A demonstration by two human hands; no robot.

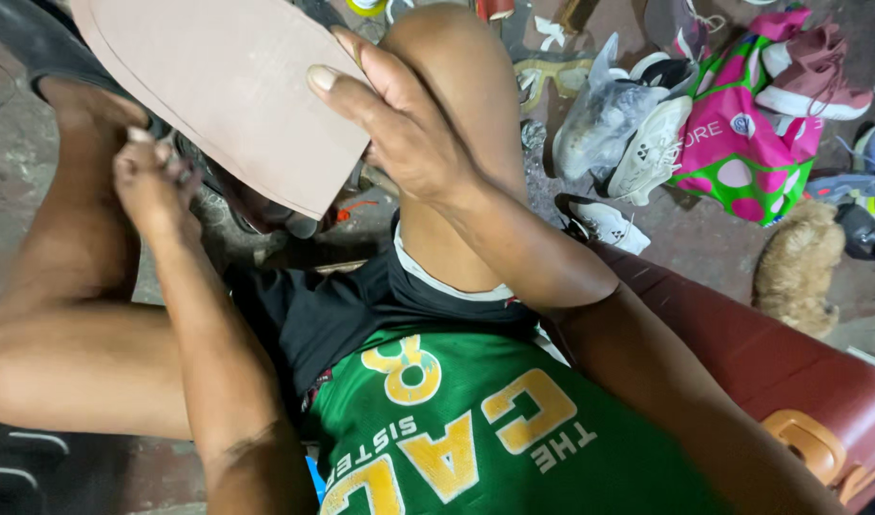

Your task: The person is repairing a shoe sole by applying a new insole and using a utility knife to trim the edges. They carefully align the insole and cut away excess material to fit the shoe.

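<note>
Head view: right hand (pixel 409 124) gripping sheet (pixel 227 86)

A pink shopping bag (pixel 733 153) with pale dots and green edging lies on the concrete floor (pixel 704 238) at the upper right. A pink sneaker (pixel 814 72) with a white sole rests on top of it. Just left of the bag, a white sneaker (pixel 647 148) leans against a clear plastic bag (pixel 595 119) stuffed with light-coloured shoes. Another white shoe (pixel 604 224) lies on the floor below them. A fluffy tan dog (pixel 798 267) lies near the bag's lower corner, beside a dark red padded bench (pixel 771 353). More shoes (pixel 871 191) crowd the right edge. A yellowish frame-like piece (pixel 542 76) lies near the top centre.
</note>
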